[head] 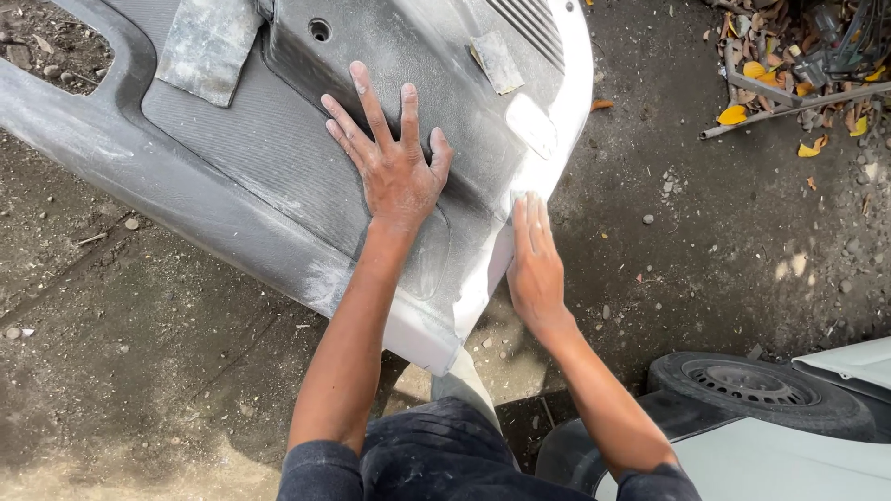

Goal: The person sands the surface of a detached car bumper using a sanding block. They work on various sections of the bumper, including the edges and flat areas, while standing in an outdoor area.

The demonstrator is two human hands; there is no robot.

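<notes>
L hand (394, 167) flat on grey panel (232, 176); R hand (534, 269) on edge

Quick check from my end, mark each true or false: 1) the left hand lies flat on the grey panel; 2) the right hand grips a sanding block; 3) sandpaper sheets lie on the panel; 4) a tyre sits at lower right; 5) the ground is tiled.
1) The left hand lies flat, fingers spread, on the grey panel. True.
2) The right hand grips a sanding block. False: its fingers are straight and pressed against the panel's pale edge; no block shows.
3) Sandpaper sheets lie on the panel. True: a large sheet and a small piece.
4) A tyre sits at lower right. True.
5) The ground is tiled. False: it is bare dirt with pebbles and dry leaves.
</notes>
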